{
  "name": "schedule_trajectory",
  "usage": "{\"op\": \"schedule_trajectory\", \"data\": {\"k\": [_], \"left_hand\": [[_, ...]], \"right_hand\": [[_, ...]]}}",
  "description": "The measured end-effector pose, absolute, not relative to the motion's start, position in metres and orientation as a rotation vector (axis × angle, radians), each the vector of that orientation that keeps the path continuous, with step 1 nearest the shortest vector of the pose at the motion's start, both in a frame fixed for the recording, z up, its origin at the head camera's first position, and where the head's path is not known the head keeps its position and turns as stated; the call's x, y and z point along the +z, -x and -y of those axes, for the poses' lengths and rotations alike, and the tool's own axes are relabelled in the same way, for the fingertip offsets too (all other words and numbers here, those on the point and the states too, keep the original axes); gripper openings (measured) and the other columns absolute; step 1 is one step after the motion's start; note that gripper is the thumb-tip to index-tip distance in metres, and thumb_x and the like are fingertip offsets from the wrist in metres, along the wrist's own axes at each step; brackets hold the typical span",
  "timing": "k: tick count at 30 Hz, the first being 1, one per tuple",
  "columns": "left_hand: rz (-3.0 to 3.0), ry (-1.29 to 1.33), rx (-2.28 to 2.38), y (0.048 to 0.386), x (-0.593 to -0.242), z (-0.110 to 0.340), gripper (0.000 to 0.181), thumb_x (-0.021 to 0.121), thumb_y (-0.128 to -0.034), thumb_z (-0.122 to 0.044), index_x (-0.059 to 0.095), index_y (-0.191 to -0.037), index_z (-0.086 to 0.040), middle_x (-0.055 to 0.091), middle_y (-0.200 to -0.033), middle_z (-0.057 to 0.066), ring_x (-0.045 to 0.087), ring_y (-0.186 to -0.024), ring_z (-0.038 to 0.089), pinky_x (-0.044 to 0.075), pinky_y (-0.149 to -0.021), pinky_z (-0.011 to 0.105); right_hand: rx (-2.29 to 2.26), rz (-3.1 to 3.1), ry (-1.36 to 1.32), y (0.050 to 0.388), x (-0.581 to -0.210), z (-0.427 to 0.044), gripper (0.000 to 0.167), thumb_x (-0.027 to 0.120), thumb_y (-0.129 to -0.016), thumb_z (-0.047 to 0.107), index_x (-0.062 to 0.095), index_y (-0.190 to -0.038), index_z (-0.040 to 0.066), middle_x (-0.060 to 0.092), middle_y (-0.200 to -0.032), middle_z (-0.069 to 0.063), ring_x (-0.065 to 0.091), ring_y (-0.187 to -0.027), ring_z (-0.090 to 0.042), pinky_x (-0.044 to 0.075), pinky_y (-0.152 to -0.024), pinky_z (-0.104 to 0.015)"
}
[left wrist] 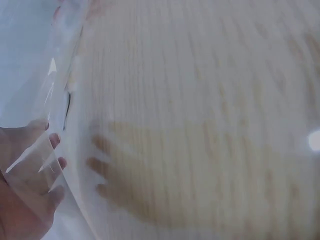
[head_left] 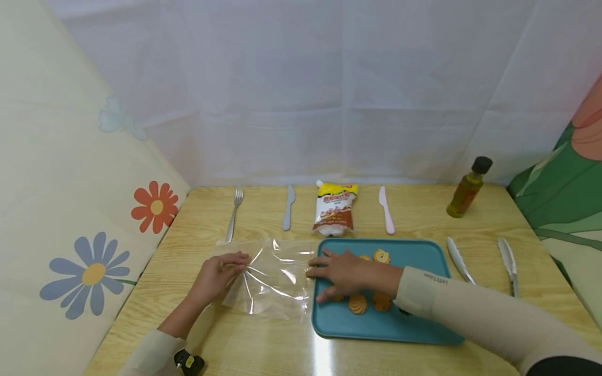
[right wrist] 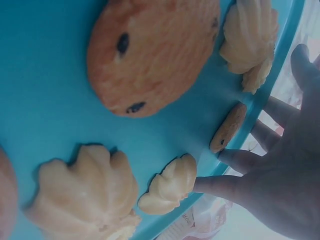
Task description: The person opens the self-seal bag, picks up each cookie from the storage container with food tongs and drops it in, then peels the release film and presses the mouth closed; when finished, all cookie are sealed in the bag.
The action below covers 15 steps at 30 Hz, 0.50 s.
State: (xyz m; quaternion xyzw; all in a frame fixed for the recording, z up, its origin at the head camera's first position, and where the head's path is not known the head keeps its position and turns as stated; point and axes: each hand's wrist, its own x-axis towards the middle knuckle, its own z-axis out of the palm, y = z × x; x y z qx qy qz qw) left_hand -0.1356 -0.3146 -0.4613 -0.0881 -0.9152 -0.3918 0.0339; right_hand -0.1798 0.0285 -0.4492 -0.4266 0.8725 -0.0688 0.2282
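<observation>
A clear plastic bag (head_left: 277, 284) lies spread and creased on the table, just left of the blue tray (head_left: 400, 331). My left hand (head_left: 219, 275) pinches its left edge between thumb and fingers; in the left wrist view the film passes in front of that hand (left wrist: 30, 185). Over the tray's left side, my right hand (head_left: 345, 271) is spread, with its fingertips at the rim beside the bag. Cookies lie under and around it: a swirled cookie (head_left: 357, 304), a piped cookie (head_left: 381, 256) and, in the right wrist view, a cookie with dark bits (right wrist: 155, 55).
Behind the bag and tray lie a fork (head_left: 233, 215), a grey knife (head_left: 288, 208), a printed spouted pouch (head_left: 335, 209) and a pink knife (head_left: 386, 210). An oil bottle (head_left: 465, 190) stands at the back right. Metal tongs (head_left: 509, 263) lie right of the tray.
</observation>
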Motion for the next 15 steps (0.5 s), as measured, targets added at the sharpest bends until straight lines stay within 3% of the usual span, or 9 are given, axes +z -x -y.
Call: {"op": "schedule_trajectory", "data": {"k": [3, 5, 12, 15], "left_hand": [[2.813, 0.239, -1.273, 0.137, -0.4633, 0.3153, 0.015, 0.071, -0.0951, -0.001, 0.079, -0.107, 0.002, 0.075, -0.116, 0.017, 0.063, -0.123, 0.041, 0.048, -0.098, 0.015], [2.814, 0.213, -1.323, 0.1375, -0.4645, 0.3162, 0.015, 0.07, -0.0961, -0.001, 0.079, -0.108, 0.002, 0.076, -0.115, 0.016, 0.064, -0.123, 0.038, 0.044, -0.094, 0.007], [2.78, 0.08, -1.463, 0.1361, -0.4631, 0.3198, 0.017, 0.067, -0.0996, -0.006, 0.078, -0.112, 0.0, 0.075, -0.119, 0.016, 0.068, -0.111, 0.006, 0.051, -0.086, 0.011], [2.704, 0.064, -1.565, 0.1354, -0.4621, 0.323, 0.021, 0.066, -0.1009, -0.009, 0.076, -0.116, 0.001, 0.074, -0.12, 0.016, 0.066, -0.105, -0.001, 0.053, -0.085, 0.014]], "right_hand": [[-0.19, -2.403, 1.181, 0.1798, -0.4502, -0.0286, 0.07, 0.06, -0.096, 0.062, 0.043, -0.158, 0.034, 0.031, -0.168, 0.008, 0.018, -0.157, -0.033, 0.027, -0.115, -0.071], [-0.187, -2.405, 1.182, 0.1798, -0.4508, -0.0287, 0.07, 0.06, -0.096, 0.062, 0.043, -0.158, 0.034, 0.031, -0.168, 0.008, 0.018, -0.157, -0.033, 0.027, -0.115, -0.071], [-0.186, -2.394, 1.173, 0.1805, -0.4503, -0.0289, 0.07, 0.059, -0.096, 0.063, 0.041, -0.158, 0.035, 0.03, -0.168, 0.008, 0.017, -0.158, -0.032, 0.026, -0.116, -0.07], [-0.185, -2.387, 1.167, 0.1807, -0.4502, -0.029, 0.07, 0.059, -0.097, 0.064, 0.041, -0.158, 0.035, 0.029, -0.168, 0.008, 0.016, -0.158, -0.032, 0.025, -0.117, -0.071]]}}
